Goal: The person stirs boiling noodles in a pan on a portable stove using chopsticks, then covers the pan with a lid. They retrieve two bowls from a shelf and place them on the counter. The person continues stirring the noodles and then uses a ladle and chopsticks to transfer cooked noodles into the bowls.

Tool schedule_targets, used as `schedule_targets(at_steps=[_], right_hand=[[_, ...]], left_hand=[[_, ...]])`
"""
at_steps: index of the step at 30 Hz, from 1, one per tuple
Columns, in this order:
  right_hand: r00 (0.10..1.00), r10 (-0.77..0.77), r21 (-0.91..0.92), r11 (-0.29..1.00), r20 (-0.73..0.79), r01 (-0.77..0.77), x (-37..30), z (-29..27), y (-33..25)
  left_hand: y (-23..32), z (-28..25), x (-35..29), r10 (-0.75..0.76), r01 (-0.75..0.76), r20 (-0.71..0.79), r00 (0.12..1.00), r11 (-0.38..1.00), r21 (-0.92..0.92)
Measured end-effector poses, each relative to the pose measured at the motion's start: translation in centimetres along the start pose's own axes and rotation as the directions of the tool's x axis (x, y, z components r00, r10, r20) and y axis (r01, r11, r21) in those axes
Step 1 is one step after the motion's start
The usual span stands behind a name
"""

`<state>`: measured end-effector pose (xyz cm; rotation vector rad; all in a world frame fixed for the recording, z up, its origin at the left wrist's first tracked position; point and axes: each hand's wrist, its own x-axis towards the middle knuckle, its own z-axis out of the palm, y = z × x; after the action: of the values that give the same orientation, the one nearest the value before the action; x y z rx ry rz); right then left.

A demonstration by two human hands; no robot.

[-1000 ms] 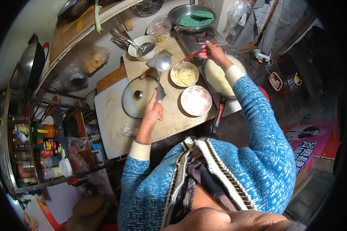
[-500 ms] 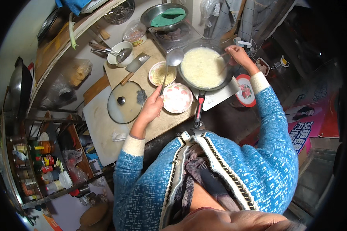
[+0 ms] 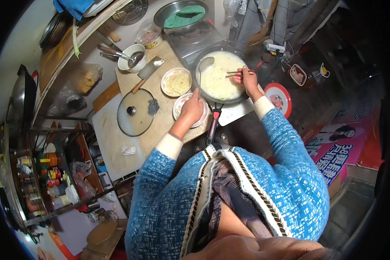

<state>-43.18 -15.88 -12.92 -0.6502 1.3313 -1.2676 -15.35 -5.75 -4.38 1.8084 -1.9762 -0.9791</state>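
Observation:
My left hand [image 3: 191,109] is closed round the handle of a ladle [image 3: 206,63], whose bowl reaches over the left part of the frying pan. Between the fingers of my right hand [image 3: 249,82] is a pair of chopsticks [image 3: 233,75], pointing left over the pale, soupy food [image 3: 219,84] in the pan. The frying pan [image 3: 215,117] points its black and red handle toward me. Just left of it stands a patterned bowl [image 3: 177,82] holding pale, noodle-like strands. A second patterned bowl [image 3: 202,118] is partly hidden beneath my left hand; its contents are hard to see.
A cleaver [image 3: 151,68] and a glass lid [image 3: 130,120] lie on the counter at left, beside a white board [image 3: 110,136]. Behind them, a white bowl [image 3: 137,51] holds utensils. A metal basin [image 3: 164,16] with green cloth sits on the far burner. A red-rimmed floral tray [image 3: 278,99] is at right.
My left hand and the ladle have moved right, bringing the ladle's bowl over the pan. My right hand has moved left and nearer me, with the chopsticks now pointing left. The view has shifted slightly.

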Motion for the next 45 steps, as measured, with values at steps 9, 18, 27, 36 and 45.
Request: schedule_targets(at_steps=[9, 18, 27, 36, 45], right_hand=[[0.995, 0.073, 0.363, 0.931, -0.066, -0.044, -0.1, 2.1, 0.6], [0.995, -0.098, 0.184, 0.978, 0.02, 0.093, -0.6, 2.1, -3.8], [0.967, -0.227, -0.283, 0.926, 0.118, 0.251, -0.5, 1.5, -6.3], [0.99, -0.135, -0.045, 0.99, -0.051, 0.133, 2.4, 2.8, 0.7], [0.985, -0.153, 0.136, 0.977, -0.074, 0.162, 1.5, 4.6, -0.5]], left_hand=[[1.7, 0.4, -0.4, -0.075, 0.076, 0.027, 0.997, 0.996, -0.051], [1.1, -0.3, -0.7, -0.089, 0.089, -0.005, 0.996, 0.992, -0.085], [0.0, -0.1, -0.4, -0.102, 0.1, -0.032, 0.994, 0.994, -0.044], [0.4, 2.2, 1.3, -0.089, 0.087, 0.007, 0.996, 0.986, 0.143], [-0.2, 1.9, 1.0, -0.142, 0.203, 0.183, 0.973, 0.903, -0.378]])
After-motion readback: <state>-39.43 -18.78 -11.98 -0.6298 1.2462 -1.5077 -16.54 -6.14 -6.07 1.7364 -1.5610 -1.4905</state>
